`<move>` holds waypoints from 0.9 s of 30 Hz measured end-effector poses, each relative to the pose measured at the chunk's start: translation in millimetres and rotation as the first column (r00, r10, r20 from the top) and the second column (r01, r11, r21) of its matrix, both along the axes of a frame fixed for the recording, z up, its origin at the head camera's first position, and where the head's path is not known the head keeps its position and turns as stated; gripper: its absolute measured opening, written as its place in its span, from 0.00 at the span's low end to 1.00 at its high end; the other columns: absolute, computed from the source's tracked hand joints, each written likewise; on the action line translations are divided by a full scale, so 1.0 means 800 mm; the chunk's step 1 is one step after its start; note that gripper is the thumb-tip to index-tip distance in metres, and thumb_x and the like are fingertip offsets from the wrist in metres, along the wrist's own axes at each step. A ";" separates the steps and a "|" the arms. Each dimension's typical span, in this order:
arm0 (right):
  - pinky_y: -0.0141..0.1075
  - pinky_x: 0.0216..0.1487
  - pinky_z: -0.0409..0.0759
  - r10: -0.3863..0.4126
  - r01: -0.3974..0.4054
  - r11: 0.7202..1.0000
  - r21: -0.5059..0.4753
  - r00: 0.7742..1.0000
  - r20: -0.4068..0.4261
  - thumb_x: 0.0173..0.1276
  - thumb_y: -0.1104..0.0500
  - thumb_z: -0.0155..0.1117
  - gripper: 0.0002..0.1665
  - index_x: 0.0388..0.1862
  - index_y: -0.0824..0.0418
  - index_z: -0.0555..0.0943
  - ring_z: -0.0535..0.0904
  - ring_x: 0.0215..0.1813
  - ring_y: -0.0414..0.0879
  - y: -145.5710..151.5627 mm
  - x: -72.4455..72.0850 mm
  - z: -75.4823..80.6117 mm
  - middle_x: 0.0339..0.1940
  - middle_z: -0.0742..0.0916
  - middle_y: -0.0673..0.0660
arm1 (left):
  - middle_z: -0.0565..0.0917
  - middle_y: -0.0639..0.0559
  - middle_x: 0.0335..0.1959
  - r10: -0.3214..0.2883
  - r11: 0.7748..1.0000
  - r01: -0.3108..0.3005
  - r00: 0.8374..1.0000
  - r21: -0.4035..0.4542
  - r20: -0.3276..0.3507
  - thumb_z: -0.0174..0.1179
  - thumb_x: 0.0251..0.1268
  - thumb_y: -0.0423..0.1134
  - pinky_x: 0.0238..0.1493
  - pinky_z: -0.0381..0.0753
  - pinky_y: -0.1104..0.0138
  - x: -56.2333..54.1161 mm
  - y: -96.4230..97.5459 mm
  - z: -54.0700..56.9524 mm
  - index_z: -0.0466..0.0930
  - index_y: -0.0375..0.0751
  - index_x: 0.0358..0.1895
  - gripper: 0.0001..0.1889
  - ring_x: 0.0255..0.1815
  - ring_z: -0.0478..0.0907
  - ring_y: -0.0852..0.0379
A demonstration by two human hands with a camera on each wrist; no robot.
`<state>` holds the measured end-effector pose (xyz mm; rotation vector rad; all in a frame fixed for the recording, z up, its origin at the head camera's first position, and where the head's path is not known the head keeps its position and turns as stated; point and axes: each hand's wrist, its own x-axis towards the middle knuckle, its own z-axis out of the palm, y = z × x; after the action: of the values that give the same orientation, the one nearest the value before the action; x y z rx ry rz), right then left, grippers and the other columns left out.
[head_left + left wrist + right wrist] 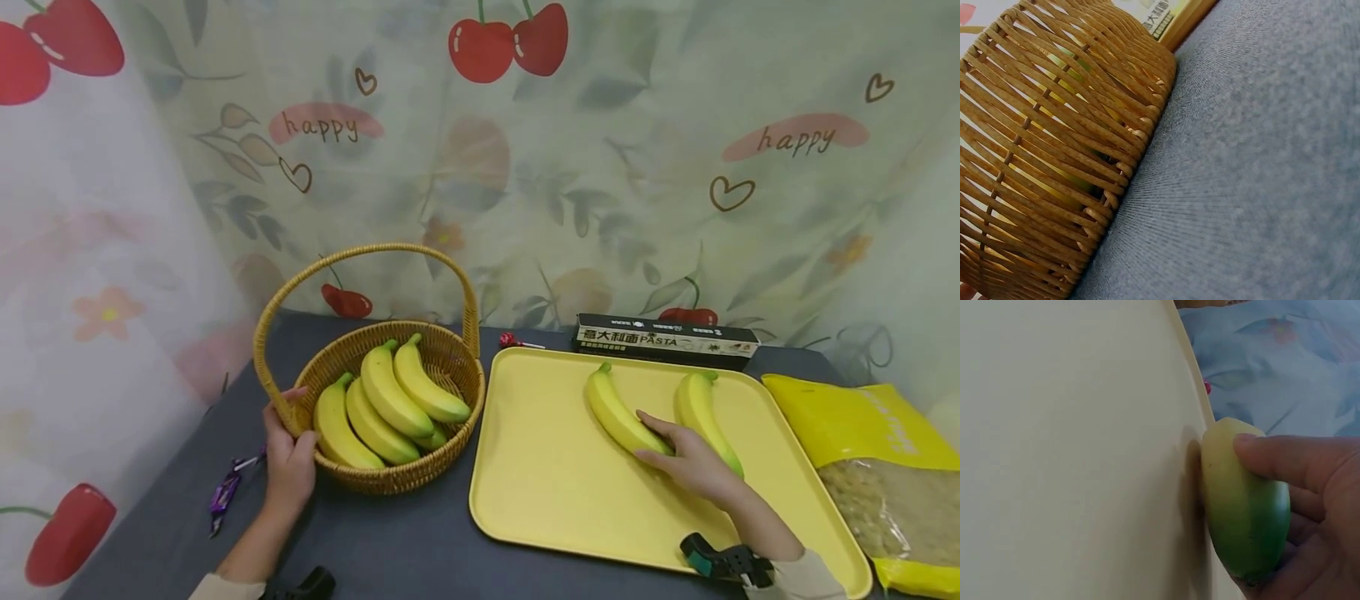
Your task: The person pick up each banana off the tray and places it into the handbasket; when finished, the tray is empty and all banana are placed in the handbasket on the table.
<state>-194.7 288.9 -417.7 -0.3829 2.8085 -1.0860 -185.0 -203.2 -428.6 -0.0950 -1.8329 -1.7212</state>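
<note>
A wicker basket (408,479) with a tall arched handle holds several bananas (390,392). My left hand (288,467) grips its left rim at the foot of the handle, with the thumb outside. In the left wrist view the woven wall of the basket (1054,125) fills the left side. Over the yellow tray (540,467), my right hand (693,458) holds a banana (618,412) near its lower end. The right wrist view shows the thumb pressed on that banana (1244,506), close to the tray surface. Another banana (705,417) lies on the tray, partly behind the right hand.
A black pasta box (667,340) stands behind the tray, and a red-wrapped lollipop (510,340) lies to its left. Right of the tray is a yellow bag (885,475) with a see-through window. Purple-wrapped candy (223,496) lies left of the basket. A patterned curtain (525,167) hangs behind.
</note>
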 end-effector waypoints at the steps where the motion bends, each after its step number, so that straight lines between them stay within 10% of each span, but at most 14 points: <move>1: 0.51 0.59 0.68 0.007 -0.007 1.000 0.002 1.000 -0.001 0.66 0.49 0.57 0.40 0.70 0.68 0.59 0.61 0.69 0.63 0.000 0.000 0.002 0.68 0.67 0.69 | 0.68 0.49 0.57 -0.004 1.000 0.004 1.000 -0.002 0.000 0.35 0.50 0.14 0.51 0.67 0.80 0.000 0.000 0.000 0.54 0.25 0.59 0.27 0.57 0.67 0.60; 27: 0.30 0.39 0.70 0.167 -0.162 0.976 -0.145 0.986 0.025 0.67 0.50 0.56 0.37 0.69 0.66 0.61 0.72 0.53 0.47 -0.068 0.017 0.068 0.68 0.68 0.68 | 0.68 0.49 0.56 -0.001 1.000 0.001 1.000 0.018 -0.019 0.36 0.49 0.14 0.52 0.67 0.79 -0.001 -0.002 -0.002 0.56 0.28 0.57 0.27 0.57 0.68 0.60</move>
<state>-181.0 234.7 -363.4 -0.5904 2.6201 -1.2449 -186.0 -205.0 -430.4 -0.1048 -1.8032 -1.7319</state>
